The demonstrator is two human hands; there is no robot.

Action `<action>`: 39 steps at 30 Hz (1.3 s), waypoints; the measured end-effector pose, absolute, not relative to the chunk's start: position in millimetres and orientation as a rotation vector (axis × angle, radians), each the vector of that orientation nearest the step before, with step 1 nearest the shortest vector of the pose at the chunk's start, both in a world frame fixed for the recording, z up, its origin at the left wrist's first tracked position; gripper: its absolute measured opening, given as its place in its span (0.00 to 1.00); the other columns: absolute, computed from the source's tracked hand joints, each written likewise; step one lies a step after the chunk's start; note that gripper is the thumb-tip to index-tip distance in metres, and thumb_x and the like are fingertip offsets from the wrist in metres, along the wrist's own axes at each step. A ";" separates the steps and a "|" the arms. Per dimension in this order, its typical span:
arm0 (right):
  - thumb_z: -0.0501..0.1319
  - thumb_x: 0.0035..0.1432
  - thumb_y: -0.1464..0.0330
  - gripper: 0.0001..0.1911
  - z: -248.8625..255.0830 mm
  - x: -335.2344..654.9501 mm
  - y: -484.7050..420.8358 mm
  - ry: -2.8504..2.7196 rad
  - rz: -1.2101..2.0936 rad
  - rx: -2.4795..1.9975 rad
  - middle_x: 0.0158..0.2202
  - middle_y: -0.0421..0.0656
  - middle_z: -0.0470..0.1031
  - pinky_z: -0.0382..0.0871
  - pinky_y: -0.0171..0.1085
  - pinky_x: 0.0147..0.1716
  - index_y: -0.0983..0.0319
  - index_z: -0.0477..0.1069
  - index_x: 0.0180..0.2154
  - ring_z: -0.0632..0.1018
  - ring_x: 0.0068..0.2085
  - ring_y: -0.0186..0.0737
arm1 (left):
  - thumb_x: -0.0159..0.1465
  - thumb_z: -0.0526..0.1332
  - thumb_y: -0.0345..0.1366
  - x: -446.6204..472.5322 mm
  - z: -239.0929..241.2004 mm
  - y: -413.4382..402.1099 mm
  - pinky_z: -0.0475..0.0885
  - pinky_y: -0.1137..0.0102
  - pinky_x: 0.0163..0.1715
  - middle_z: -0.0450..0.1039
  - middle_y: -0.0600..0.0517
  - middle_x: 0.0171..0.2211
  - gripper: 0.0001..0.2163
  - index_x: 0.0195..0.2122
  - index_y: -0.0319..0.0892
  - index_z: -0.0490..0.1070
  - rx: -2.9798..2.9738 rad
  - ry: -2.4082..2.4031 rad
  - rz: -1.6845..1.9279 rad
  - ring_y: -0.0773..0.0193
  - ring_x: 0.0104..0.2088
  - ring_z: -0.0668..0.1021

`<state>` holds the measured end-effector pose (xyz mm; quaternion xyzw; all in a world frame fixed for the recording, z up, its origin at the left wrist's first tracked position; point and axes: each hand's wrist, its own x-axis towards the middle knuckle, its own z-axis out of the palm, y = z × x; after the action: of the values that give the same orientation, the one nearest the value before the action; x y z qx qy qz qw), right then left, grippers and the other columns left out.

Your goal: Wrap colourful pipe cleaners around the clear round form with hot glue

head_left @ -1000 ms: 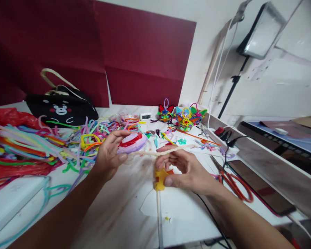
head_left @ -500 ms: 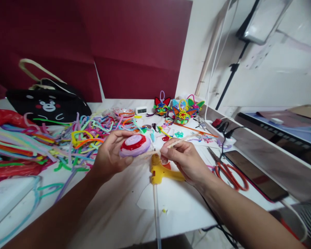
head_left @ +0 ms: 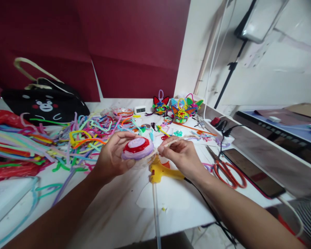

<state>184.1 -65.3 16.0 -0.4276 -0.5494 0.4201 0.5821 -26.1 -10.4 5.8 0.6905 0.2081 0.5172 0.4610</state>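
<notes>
My left hand [head_left: 113, 155] is closed around the edge of a rounded piece coiled from lilac and red pipe cleaner [head_left: 137, 148], its spiral face tilted up. Between thumb and fingers, my right hand [head_left: 180, 152] pinches a cream pipe cleaner [head_left: 156, 152] that runs along the near right rim of the coil. The free end of this strand sticks out past my right fingers. Beneath the hands a yellow hot glue gun [head_left: 159, 172] lies on the table, with a clear glue stick [head_left: 157, 214] reaching toward the near edge.
Many loose pipe cleaners [head_left: 93, 133] are heaped on the left, near a black bag [head_left: 45, 103]. Finished cat-head ornaments [head_left: 181, 112] stand at the back beside a small digital clock [head_left: 140, 110]. Orange-handled scissors [head_left: 229, 172] and a phone [head_left: 254, 173] lie on the right.
The coil in my left hand has shifted slightly right, closer to my right hand. The cream strand between the hands is shorter and now hugs the rim. The view has moved a little.
</notes>
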 end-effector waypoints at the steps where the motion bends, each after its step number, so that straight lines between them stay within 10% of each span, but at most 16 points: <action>1: 0.71 0.47 0.56 0.17 15.7 184.1 -65.1 -1.296 0.966 -0.999 0.22 0.38 0.70 0.64 0.35 0.27 0.62 0.73 0.26 0.70 0.26 0.34 | 0.47 0.74 0.33 -25.9 6.3 -11.1 0.77 0.62 0.45 0.79 0.45 0.46 0.25 0.46 0.44 0.70 1.693 0.511 1.260 0.51 0.48 0.81; 39: 0.78 0.41 0.66 0.23 11.7 184.6 -63.6 -1.057 1.698 -0.727 0.25 0.35 0.78 0.78 0.36 0.34 0.61 0.69 0.37 0.81 0.27 0.35 | 0.49 0.75 0.42 -29.7 7.1 -11.9 0.79 0.58 0.43 0.76 0.39 0.53 0.33 0.54 0.47 0.63 1.421 0.358 0.960 0.44 0.49 0.81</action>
<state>184.6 -63.6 11.7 -0.2988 -0.4341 0.6976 0.4854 -29.7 -11.9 7.1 0.6229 0.1569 0.4211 0.6403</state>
